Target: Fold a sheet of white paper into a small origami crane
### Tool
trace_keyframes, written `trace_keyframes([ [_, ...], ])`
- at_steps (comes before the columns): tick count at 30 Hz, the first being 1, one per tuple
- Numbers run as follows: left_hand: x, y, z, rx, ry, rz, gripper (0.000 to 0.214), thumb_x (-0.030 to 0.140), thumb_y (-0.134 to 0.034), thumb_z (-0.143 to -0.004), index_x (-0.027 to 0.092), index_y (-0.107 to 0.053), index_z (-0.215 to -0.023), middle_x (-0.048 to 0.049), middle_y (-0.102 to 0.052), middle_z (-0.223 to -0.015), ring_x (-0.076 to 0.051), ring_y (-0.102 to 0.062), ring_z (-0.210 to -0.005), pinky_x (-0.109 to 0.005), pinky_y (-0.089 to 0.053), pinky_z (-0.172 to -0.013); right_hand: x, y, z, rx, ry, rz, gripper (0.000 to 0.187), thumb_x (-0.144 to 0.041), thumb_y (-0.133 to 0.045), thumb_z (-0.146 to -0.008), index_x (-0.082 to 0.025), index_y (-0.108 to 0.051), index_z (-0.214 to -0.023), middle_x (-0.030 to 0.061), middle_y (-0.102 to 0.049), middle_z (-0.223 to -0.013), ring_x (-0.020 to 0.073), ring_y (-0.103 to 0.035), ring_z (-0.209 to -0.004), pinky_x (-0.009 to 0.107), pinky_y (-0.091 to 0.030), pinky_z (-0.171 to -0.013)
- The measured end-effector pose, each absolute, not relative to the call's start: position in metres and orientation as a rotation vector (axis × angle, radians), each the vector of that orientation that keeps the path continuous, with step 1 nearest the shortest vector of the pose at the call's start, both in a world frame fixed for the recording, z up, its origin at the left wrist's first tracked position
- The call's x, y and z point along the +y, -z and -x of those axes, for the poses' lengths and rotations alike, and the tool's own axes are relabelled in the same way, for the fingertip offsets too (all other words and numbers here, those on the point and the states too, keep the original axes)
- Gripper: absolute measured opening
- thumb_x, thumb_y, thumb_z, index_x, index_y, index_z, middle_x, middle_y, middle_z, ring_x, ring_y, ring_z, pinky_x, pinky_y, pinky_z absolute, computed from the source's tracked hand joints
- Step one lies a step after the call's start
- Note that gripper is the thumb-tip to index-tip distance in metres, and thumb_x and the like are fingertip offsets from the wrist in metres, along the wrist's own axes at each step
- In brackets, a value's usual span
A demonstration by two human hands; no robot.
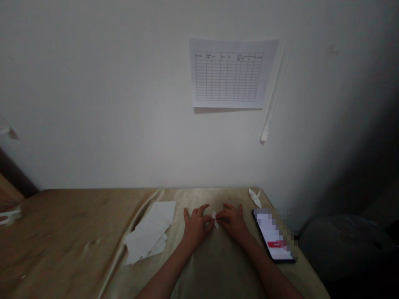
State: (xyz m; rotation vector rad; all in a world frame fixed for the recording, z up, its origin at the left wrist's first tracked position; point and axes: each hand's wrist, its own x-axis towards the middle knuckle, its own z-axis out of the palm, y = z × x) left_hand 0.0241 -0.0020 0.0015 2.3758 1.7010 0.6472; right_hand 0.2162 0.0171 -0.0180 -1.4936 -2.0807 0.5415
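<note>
My left hand [196, 226] and my right hand [232, 221] meet over the table [75, 232], both pinching a small white folded paper piece [215, 219] between thumb and fingertips. The paper stands just above the tan cloth. My other fingers are loosely curled or spread. Both forearms reach in from the bottom edge.
A stack of white paper sheets [151, 232] lies left of my hands. A phone [273, 241] with a lit screen lies at the right. A finished folded paper figure [254, 197] sits near the far right corner. A printed table sheet [230, 74] hangs on the wall.
</note>
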Motion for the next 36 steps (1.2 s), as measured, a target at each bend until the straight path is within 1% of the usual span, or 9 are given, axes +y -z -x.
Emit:
trace_keyframes([
  [2,-0.002,0.000,-0.024,1.676,-0.694,-2.410,0.013,0.033,-0.065,-0.089,0.037,-0.077,-0.092,0.0015,-0.055,-0.146,-0.030,-0.054,-0.128,-0.077,-0.002,-0.114,0.017,0.019,-0.217,-2.090,-0.518,1.473,0.018,-0.027,-0.061,-0.088,-0.035,-0.077,-0.093,-0.0009,-0.076,-0.111,0.0288,-0.042,-0.140,0.066,0.019,-0.113],
  [5,0.000,0.004,-0.023,1.632,-0.734,-2.452,0.012,0.031,-0.071,-0.086,0.038,-0.078,-0.092,0.0011,-0.057,-0.144,-0.028,-0.055,-0.127,-0.076,0.000,-0.115,0.016,0.018,-0.217,-2.102,-0.498,1.457,0.020,-0.028,-0.060,-0.089,-0.036,-0.077,-0.092,-0.0009,-0.076,-0.110,0.0289,-0.040,-0.141,0.066,0.018,-0.113],
  [10,0.003,0.007,-0.023,1.644,-0.730,-2.445,0.013,0.033,-0.072,-0.085,0.041,-0.078,-0.092,0.0011,-0.057,-0.145,-0.028,-0.057,-0.124,-0.077,-0.004,-0.114,0.015,0.013,-0.216,-2.125,-0.490,1.490,0.020,-0.030,-0.059,-0.090,-0.037,-0.077,-0.094,-0.0003,-0.074,-0.113,0.0291,-0.037,-0.143,0.068,0.015,-0.113],
  [13,0.002,0.006,-0.023,1.651,-0.731,-2.483,0.013,0.033,-0.073,-0.085,0.043,-0.078,-0.092,0.0022,-0.056,-0.146,-0.030,-0.056,-0.125,-0.079,-0.003,-0.113,0.015,0.011,-0.215,-2.148,-0.496,1.506,0.019,-0.031,-0.060,-0.089,-0.037,-0.077,-0.094,0.0000,-0.074,-0.114,0.0301,-0.034,-0.144,0.069,0.014,-0.113],
  [18,0.000,0.004,-0.023,1.683,-0.713,-2.509,0.015,0.036,-0.070,-0.088,0.048,-0.077,-0.094,0.0055,-0.054,-0.148,-0.031,-0.055,-0.125,-0.081,-0.002,-0.112,0.013,0.010,-0.215,-2.139,-0.496,1.496,0.021,-0.028,-0.057,-0.090,-0.035,-0.077,-0.095,0.0009,-0.073,-0.116,0.0292,-0.035,-0.144,0.067,0.017,-0.114],
  [24,0.000,0.003,-0.022,1.757,-0.636,-2.462,0.016,0.042,-0.066,-0.090,0.051,-0.076,-0.098,0.0075,-0.050,-0.151,-0.033,-0.052,-0.129,-0.081,-0.005,-0.111,0.013,0.008,-0.216,-2.136,-0.513,1.476,0.022,-0.027,-0.057,-0.089,-0.035,-0.077,-0.093,-0.0012,-0.073,-0.114,0.0282,-0.035,-0.144,0.066,0.018,-0.114],
  [28,0.000,0.003,-0.021,1.786,-0.597,-2.425,0.018,0.043,-0.068,-0.088,0.051,-0.075,-0.103,0.0045,-0.047,-0.154,-0.034,-0.050,-0.131,-0.081,-0.006,-0.111,0.010,0.006,-0.215,-2.149,-0.479,1.483,0.023,-0.028,-0.056,-0.091,-0.036,-0.077,-0.095,-0.0014,-0.073,-0.115,0.0280,-0.035,-0.144,0.065,0.019,-0.114],
  [31,0.001,0.004,-0.021,1.784,-0.586,-2.399,0.020,0.044,-0.070,-0.086,0.052,-0.074,-0.105,0.0038,-0.047,-0.154,-0.035,-0.048,-0.133,-0.080,-0.005,-0.112,0.009,0.006,-0.214,-2.143,-0.477,1.501,0.023,-0.031,-0.055,-0.092,-0.035,-0.077,-0.094,-0.0001,-0.073,-0.115,0.0294,-0.035,-0.144,0.066,0.019,-0.114],
  [36,0.003,0.004,-0.023,1.799,-0.592,-2.342,0.015,0.045,-0.065,-0.090,0.047,-0.077,-0.098,0.0038,-0.047,-0.154,-0.034,-0.047,-0.134,-0.078,-0.004,-0.113,0.010,0.007,-0.213,-2.141,-0.461,1.504,0.022,-0.032,-0.055,-0.093,-0.035,-0.077,-0.096,0.0002,-0.073,-0.115,0.0299,-0.037,-0.142,0.067,0.019,-0.113],
])
